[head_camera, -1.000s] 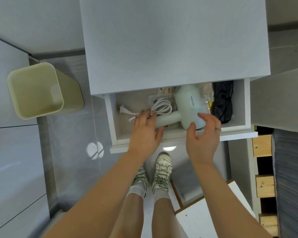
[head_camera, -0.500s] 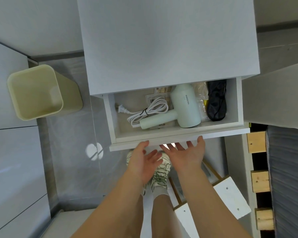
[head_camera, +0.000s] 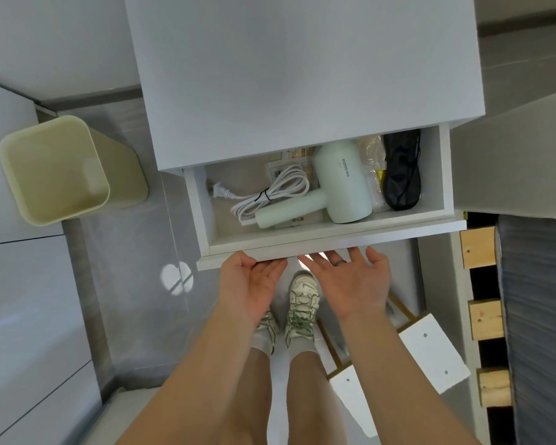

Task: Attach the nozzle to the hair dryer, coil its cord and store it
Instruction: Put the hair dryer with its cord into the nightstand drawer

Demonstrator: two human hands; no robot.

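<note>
A pale green hair dryer (head_camera: 341, 184) lies in the open white drawer (head_camera: 334, 240) of a nightstand, handle pointing left. Its white cord (head_camera: 270, 194) is coiled and tied with a black band, the plug (head_camera: 220, 191) lying to the left. The nozzle end is hidden under the nightstand top. My left hand (head_camera: 249, 284) is palm up, its fingertips touching the underside of the drawer front. My right hand (head_camera: 350, 281) is also palm up with straight fingers at the drawer front's lower edge. Neither hand holds anything.
A black pouch (head_camera: 402, 171) and clear plastic wrapping (head_camera: 371, 155) lie right of the dryer in the drawer. A pale yellow bin (head_camera: 55, 170) stands on the floor to the left. A bed with wooden slats (head_camera: 482, 248) is at the right. My feet (head_camera: 299, 300) are below the drawer.
Both hands let go of the dryer and cord, withdrew from the drawer and turned palm up against the drawer front. The dryer stays in the drawer.
</note>
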